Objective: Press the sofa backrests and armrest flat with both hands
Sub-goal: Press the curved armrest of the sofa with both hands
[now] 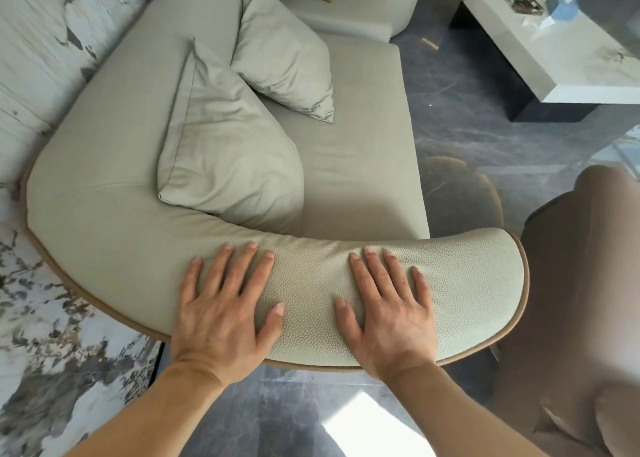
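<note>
Both hands lie palm-down, fingers spread, on the armrest [311, 283], gripping nothing: left hand [225, 304] nearer the cushion [225, 151], right hand [388, 304] nearer its rounded end. Armrest pressing seems underway; backrests probably come next, needing firm downward weight

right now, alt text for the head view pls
Two bare hands, left hand and right hand, lie palm-down, fingers spread, on the curved armrest of a pale sofa. Two matching cushions lean on the seat behind.

Left hand [221, 312] and right hand [389, 312] lie flat, side by side, on the armrest [311, 283].
</note>
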Action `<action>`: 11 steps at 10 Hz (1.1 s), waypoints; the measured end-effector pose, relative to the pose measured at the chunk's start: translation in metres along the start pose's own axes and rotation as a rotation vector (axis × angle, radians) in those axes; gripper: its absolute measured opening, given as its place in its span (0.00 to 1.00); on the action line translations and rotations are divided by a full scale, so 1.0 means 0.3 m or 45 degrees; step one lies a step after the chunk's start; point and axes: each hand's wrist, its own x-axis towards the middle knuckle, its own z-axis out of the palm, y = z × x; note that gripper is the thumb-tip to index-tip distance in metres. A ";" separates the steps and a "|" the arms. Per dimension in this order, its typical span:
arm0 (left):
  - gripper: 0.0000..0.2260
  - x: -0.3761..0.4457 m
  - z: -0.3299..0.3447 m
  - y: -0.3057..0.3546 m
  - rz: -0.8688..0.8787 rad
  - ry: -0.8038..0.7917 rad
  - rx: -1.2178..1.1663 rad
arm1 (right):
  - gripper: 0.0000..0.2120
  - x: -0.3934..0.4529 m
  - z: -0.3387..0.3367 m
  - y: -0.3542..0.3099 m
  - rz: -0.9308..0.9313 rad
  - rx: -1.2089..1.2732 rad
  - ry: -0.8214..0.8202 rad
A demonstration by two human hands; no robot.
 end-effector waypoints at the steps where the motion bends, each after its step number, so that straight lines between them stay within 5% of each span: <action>1: 0.30 0.024 0.002 -0.002 0.001 0.002 0.002 | 0.32 0.024 0.001 0.005 -0.001 0.005 0.007; 11: 0.31 0.316 0.040 -0.066 0.030 0.080 -0.012 | 0.31 0.318 0.007 0.027 -0.015 -0.006 0.085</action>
